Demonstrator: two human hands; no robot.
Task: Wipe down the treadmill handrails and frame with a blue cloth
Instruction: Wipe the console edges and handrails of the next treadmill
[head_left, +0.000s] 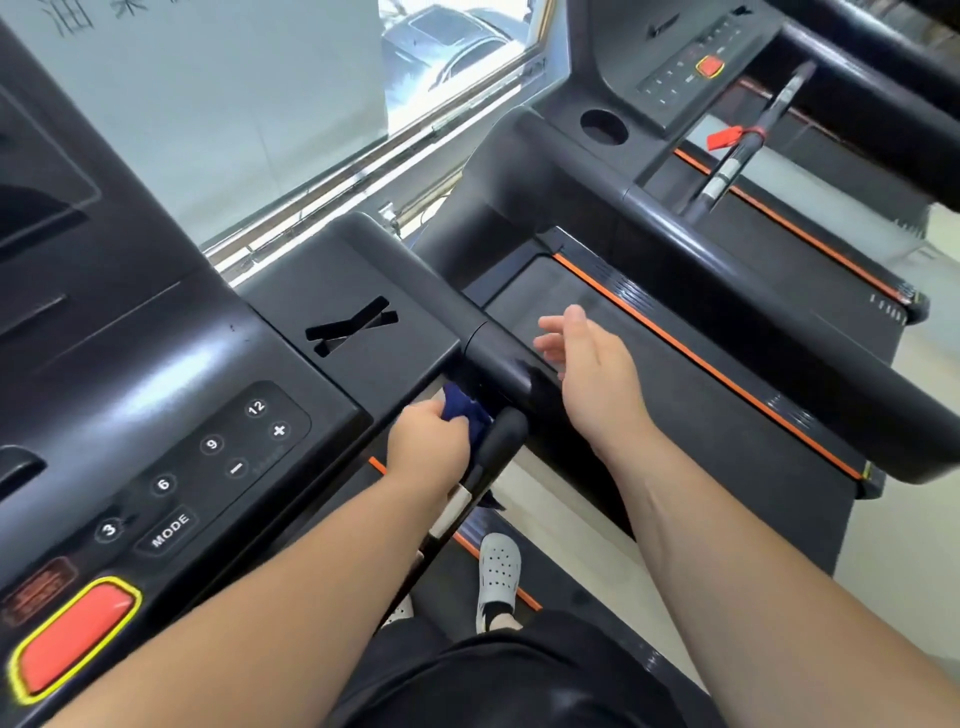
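My left hand (428, 449) grips a dark blue cloth (464, 410) and holds it against the underside of the black treadmill console (374, 332), where the thin pulse handlebar (498, 441) joins it. Most of the cloth is hidden by my fingers. The thick black side handrail (511, 366) runs out to the right from the console corner. My right hand (587, 358) hovers just right of that handrail with fingers relaxed and spread, holding nothing.
The console has a button panel (208, 467) and a red stop button (72, 636) at lower left. A second treadmill (727, 322) stands to the right, with its own console (691, 67) and red safety clip (724, 137). A window (457, 57) lies ahead. My shoe (497, 571) rests on the belt.
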